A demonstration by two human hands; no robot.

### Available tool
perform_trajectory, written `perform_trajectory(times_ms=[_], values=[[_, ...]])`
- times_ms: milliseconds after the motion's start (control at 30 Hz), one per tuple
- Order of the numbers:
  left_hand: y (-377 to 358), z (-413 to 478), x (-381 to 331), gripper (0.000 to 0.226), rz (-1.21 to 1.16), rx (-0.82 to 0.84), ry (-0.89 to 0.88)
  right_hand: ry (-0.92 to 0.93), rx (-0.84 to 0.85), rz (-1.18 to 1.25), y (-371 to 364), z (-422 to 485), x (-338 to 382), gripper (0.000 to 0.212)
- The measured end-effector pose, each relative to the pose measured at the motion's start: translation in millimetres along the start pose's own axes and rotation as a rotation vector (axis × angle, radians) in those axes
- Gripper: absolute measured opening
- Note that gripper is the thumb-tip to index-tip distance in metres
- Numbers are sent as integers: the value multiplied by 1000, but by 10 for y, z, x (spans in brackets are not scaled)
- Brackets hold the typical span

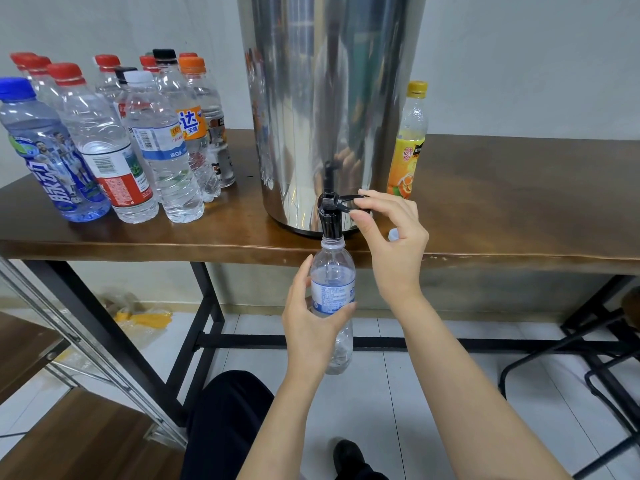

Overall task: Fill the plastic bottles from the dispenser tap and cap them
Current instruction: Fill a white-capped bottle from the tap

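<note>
tap (330,216): black | dispenser (311,109): silver | table (502,202): brown

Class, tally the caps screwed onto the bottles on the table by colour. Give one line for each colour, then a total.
Red caps: 5
Black caps: 2
Blue cap: 1
White cap: 1
Orange cap: 1
Yellow cap: 1
Half-hidden caps, colour unclear: 2
Total: 13

Dispenser (329,109) on table (519,209); capped bottles (114,140) left; bottle (333,299) under tap (330,216).
</note>
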State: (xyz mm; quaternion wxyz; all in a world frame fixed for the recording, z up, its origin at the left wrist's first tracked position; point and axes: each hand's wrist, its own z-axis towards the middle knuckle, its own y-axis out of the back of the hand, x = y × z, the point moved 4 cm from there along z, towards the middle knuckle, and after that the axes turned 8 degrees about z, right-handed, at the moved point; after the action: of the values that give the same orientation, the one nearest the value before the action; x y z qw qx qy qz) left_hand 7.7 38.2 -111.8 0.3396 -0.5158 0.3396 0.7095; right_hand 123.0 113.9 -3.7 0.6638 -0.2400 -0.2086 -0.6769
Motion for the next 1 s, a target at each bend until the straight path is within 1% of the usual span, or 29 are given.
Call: perform_trajectory(times_ms=[1000], values=[[1,-12,-12,96,-14,-1,1,-9,-12,35,-9,-8,4,11]])
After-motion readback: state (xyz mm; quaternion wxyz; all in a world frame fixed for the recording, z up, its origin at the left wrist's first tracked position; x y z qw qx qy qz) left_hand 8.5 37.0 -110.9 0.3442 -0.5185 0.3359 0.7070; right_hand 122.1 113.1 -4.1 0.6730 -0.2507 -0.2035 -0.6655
